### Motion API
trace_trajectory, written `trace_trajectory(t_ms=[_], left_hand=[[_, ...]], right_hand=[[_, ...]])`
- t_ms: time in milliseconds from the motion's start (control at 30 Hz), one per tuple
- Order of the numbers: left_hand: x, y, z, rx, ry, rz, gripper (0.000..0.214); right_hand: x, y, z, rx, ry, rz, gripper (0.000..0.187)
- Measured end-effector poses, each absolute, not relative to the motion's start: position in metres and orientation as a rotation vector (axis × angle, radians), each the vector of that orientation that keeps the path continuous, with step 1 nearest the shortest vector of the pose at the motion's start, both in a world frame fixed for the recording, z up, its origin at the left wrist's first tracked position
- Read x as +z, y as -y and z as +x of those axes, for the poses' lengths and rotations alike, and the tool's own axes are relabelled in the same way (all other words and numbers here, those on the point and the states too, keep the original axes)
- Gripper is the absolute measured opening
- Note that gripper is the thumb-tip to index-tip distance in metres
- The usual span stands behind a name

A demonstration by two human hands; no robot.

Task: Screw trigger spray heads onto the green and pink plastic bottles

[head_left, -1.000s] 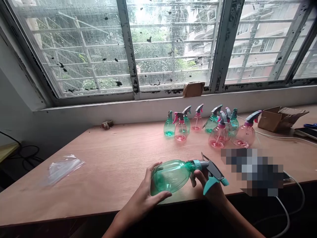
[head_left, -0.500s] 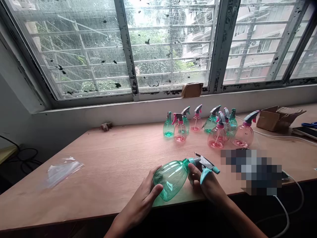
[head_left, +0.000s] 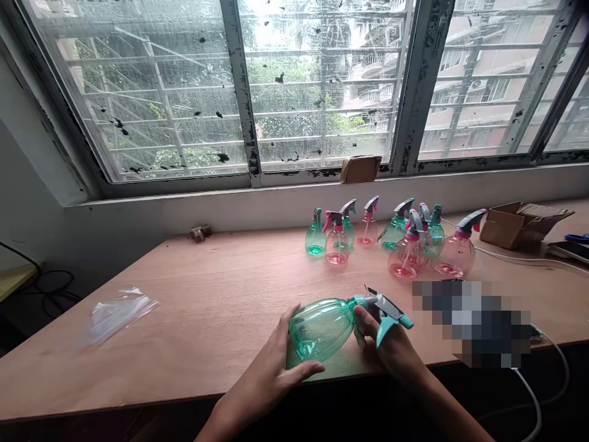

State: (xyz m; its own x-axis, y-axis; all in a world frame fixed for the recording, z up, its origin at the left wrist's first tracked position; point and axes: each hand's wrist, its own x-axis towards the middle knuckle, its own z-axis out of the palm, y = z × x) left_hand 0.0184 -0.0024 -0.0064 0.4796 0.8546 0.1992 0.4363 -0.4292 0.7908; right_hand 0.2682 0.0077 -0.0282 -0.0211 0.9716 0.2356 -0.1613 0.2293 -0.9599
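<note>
A clear green spray bottle lies tilted on its side in the air just over the table's front edge, its base to the left. My left hand cups the base end, fingers behind it and the thumb stretched along its lower side. At the neck, my right hand grips the collar of the spray head, which is grey with a teal trigger and nozzle tip. The head sits against the bottle's neck; whether it is screwed tight I cannot tell. Some of the right fingers are hidden behind the bottle neck.
Several pink and green spray bottles stand at the back right, near an open cardboard box. A clear plastic bag lies at left. A blurred-out object with a white cable is on the right. The window wall bounds the table behind.
The bottle has levelled out a little, its neck lining up with the spray head. My left thumb has moved right along the bottle's underside. The whole view has shifted slightly.
</note>
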Motion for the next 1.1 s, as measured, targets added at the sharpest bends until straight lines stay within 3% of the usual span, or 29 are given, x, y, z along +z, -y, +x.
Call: trace_trajectory(t_ms=[367,733,900,1100], left_hand=[[0.000,0.005,0.015,0.775,-1.043,1.867,0.060],[-0.010,0.001,0.016,0.836,-1.006,2.057,0.097],[-0.004,0.003,0.013,0.816,-1.024,1.943,0.062],[0.002,0.005,0.016,0.814,-1.016,1.883,0.067]], right_hand=[[-0.023,-0.006,0.269,1.117,1.267,-0.931,0.043],[-0.026,-0.006,0.270,1.225,1.229,-0.953,0.044],[-0.024,-0.004,0.269,1.210,1.243,-0.948,0.043],[-0.022,-0.004,0.269,1.185,1.238,-0.991,0.042]])
